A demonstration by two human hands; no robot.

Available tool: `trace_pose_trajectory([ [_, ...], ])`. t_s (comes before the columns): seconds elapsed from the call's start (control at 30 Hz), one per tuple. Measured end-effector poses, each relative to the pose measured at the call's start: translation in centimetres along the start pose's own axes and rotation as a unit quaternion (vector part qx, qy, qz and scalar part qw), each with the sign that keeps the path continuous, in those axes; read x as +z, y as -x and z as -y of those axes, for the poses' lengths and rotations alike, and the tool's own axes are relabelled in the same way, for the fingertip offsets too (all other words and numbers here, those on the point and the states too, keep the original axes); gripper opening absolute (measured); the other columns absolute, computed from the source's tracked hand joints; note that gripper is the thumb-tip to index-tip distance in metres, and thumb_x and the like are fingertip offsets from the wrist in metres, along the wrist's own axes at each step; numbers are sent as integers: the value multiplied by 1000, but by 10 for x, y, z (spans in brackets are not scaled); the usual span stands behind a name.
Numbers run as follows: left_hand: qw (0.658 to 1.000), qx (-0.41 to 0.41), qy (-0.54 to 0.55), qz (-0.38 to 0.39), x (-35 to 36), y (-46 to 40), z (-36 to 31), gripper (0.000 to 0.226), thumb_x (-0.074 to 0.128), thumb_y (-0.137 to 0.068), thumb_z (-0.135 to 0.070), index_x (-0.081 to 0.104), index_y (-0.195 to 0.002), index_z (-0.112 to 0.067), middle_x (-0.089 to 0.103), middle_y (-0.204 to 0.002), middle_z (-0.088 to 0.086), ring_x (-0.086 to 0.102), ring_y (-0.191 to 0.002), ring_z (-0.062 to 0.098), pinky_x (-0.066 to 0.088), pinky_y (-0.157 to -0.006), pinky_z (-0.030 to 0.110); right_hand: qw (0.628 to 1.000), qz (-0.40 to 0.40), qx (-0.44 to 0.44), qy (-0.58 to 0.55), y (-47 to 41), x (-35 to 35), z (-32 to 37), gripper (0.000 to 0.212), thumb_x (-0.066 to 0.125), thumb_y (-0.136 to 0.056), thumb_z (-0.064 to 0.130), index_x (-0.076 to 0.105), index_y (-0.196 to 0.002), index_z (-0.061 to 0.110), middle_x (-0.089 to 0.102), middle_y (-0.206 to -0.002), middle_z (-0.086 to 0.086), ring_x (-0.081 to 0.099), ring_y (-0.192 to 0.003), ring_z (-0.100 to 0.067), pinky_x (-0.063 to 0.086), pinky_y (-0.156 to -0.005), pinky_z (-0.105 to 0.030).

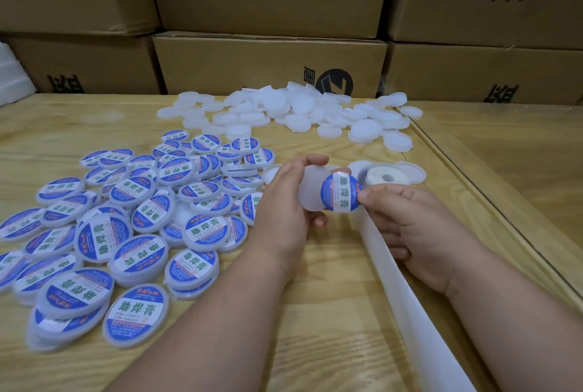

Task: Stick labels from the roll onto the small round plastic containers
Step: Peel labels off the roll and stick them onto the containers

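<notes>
On the left of the wooden tabletop (315,312) lies a loose heap of labelled containers (104,234), small round plastic tubs with blue-and-white stickers facing up, many overlapping one another. Behind them, further back and toward the middle, a spread of plain white containers (284,110) without stickers sits near a wall of stacked cardboard boxes (268,60) printed with black characters.

Moving toward the centre, the left hand (284,202) holds a blank white container (310,189) up off the tabletop, its grip closed round the rim with the fingers curled over the top edge and the thumb below. Just to the right, and overlapping the face of that container, is a round blue label (340,192) with green characters on a white band. The right hand (410,227) pinches the label's right edge between thumb and forefinger, the other fingers curled beneath, so its grip is clamped on the sticker.

Just behind the right hand, a label roll (386,177) with a hollow core rests on the tabletop among a few more white containers. From under the right hand a long white strip of backing paper (410,312) runs down toward the lower right edge. Further right, a dark seam crosses the wood diagonally.
</notes>
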State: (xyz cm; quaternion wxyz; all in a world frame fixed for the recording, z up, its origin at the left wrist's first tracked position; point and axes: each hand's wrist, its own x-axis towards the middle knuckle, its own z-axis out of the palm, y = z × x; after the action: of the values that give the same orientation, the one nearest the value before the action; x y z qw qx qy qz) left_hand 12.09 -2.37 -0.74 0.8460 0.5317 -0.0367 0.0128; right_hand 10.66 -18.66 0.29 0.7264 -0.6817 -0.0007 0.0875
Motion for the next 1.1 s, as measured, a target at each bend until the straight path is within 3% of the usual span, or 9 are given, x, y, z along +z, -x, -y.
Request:
trace_pose_trajectory([
  [0.13, 999, -25, 5, 34, 1, 0, -1, 36, 37, -87, -36, 59, -106, -15, 76, -106, 16, 65, -75, 25, 29, -48, 29, 1000, 25, 11, 9, 0, 2, 0, 42, 62, -96, 19, 65, -55, 27, 24, -54, 5, 17, -44, -8, 15, -38, -20],
  [0.43, 994, -26, -71, 75, 2, -1, 1, 39, 42, -68, -24, 60, -102, -18, 77, -106, 10, 65, -63, 27, 29, -52, 33, 999, 37, 5, 27, -1, 1, -2, 28, 64, -95, 22, 70, -68, 19, 23, -54, 5, 16, -45, -9, 15, -40, -20],
  [0.9, 992, -30, -85, 84, 4, 2, 0, 42, 40, -67, -14, 71, -81, -39, 78, -106, 4, 66, -64, 22, 33, -50, 28, 998, 28, 7, 52, -1, 1, -2, 23, 65, -94, 26, 71, -81, 8, 23, -55, 5, 17, -44, -9, 17, -39, -19],
  [1.03, 994, -21, -87, 69, 3, 2, 0, 42, 39, -67, -9, 67, -93, -28, 78, -105, 3, 66, -62, 20, 34, -50, 28, 998, 34, 5, 46, -1, 1, -2, 25, 65, -94, 26, 70, -80, 6, 20, -57, 3, 15, -47, -10, 12, -42, -22],
  [1.1, 995, -4, -85, 45, 3, 1, 2, 39, 41, -75, -2, 64, -99, -22, 79, -102, 2, 68, -61, 17, 39, -46, 21, 999, 34, 6, 41, -1, 1, -3, 27, 65, -93, 26, 72, -84, 1, 20, -56, 3, 14, -47, -10, 11, -43, -23],
])
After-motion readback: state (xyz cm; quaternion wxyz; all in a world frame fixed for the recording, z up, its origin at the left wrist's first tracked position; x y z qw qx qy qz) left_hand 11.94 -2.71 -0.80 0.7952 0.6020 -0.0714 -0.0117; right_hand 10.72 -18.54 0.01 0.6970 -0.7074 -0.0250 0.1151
